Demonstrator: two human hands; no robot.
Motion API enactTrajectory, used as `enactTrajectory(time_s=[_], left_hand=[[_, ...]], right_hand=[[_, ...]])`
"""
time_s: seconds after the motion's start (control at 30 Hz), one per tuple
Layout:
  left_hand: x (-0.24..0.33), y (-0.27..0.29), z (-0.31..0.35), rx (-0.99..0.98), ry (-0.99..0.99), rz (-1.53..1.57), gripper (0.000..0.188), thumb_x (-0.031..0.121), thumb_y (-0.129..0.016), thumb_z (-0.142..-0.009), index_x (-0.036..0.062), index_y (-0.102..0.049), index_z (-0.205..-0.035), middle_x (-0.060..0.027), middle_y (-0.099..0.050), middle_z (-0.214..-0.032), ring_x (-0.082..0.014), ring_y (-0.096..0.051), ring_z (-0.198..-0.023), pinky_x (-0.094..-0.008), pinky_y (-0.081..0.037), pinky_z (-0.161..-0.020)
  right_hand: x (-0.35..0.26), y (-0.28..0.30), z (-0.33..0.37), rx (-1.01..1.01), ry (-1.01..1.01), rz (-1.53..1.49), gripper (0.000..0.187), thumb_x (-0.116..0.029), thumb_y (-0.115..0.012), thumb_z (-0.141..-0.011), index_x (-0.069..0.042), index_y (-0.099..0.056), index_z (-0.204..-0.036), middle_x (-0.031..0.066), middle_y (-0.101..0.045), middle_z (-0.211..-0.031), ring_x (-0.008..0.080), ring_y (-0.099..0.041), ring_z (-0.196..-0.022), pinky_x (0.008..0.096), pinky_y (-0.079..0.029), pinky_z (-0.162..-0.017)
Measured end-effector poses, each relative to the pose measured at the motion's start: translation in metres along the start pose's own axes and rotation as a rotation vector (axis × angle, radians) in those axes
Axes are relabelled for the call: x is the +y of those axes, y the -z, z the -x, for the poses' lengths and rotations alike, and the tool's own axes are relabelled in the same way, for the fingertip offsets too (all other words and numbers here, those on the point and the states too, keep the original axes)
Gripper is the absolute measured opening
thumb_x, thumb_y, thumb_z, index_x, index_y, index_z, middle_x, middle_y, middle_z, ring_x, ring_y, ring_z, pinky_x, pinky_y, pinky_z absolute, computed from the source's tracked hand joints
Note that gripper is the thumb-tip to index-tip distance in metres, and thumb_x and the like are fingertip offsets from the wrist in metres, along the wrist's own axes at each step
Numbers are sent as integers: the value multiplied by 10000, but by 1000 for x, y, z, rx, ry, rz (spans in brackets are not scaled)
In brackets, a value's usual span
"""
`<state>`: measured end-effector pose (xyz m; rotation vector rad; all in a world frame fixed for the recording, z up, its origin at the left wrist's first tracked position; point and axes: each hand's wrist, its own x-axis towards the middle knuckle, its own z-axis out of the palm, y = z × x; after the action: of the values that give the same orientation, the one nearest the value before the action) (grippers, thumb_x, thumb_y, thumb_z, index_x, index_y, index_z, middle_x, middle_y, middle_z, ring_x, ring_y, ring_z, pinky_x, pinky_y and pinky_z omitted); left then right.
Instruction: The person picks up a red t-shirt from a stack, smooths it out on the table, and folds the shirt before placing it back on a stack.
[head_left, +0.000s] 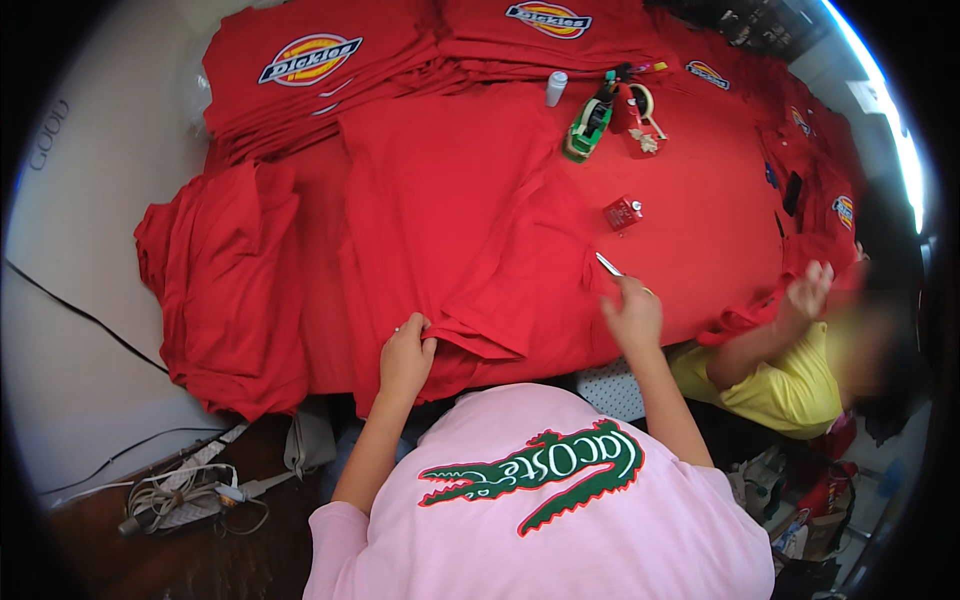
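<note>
A red T-shirt (430, 200) lies spread over the table in front of me. My left hand (405, 357) pinches its near edge between thumb and fingers, lifting a fold of the cloth slightly. My right hand (636, 315) is closed around small silver thread snips (608, 265), whose blades point up and left. It is slightly blurred and hovers by the right side of the shirt, apart from my left hand. Another rumpled red garment pile (225, 290) hangs over the table's left front edge.
Stacks of red printed shirts (320, 75) line the far side. A green tape dispenser (590, 125), a white bottle (556, 88) and a small red box (623, 212) stand on the red tabletop (690, 240). A co-worker in yellow (790, 390) is close at right. Tangled cables (190, 495) lie lower left.
</note>
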<state>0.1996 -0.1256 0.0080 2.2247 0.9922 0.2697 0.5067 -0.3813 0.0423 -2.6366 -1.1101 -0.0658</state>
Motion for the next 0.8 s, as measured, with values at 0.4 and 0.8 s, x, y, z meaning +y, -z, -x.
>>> enactTrajectory(time_s=[0.4,0.8], left_hand=[[158,150,-17,-137,-67,1195,338,97,-796,-874,45,-665,-1182,-4,-688,-1069,-96,-652,-980,-268,-509,-885],[-11,63,-81,-143,-83,418,738,52,-645,-960,48,-317,-1622,-184,-490,-1544,-270,-523,-1394,-379,-441,-1155]], right_hand=[[-125,-45,-127,2,254,-366,551,-179,-730,-862,-89,-600,-1390,213,-720,-1229,396,-719,-1076,500,-596,-859],[-265,154,-75,-931,492,-1508,203,-210,-750,-962,-8,-730,-971,-20,-676,-921,98,-603,-871,322,-506,-823]])
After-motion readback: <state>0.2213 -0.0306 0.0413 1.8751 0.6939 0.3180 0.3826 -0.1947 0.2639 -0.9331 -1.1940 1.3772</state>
